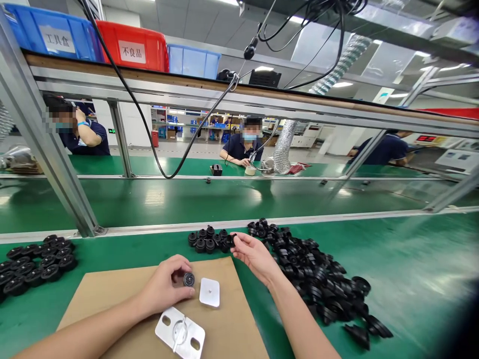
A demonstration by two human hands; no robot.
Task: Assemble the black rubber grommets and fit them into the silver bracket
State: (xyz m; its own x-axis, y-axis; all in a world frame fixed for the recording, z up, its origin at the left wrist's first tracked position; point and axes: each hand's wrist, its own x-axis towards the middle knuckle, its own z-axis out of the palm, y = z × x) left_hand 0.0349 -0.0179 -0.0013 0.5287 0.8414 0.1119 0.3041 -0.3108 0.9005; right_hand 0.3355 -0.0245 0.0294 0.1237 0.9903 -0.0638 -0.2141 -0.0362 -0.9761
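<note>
The handling of two small parts at once is judged to be the step in hand. By the left hand, a black ringed part is held between thumb and curled fingers above the right half of the cardboard sheet; whether the sheet is touched by it cannot be told. By the thumb and forefinger of the right hand, brought nearly together, a black end piece appears to be pinched at the right end of a cluster of stepped black parts, just beyond the sheet's far right corner. For the next move, a light grip and a lift clear of the neighbouring parts would be called for.

A white square block is set near the sheet's right edge, and a slotted metal plate nearer its near edge. Overhead, a shelf is lined with a blue bin labelled for tools, a red bin labelled for defective items, and a light-blue bin; their contents cannot be seen.
</note>
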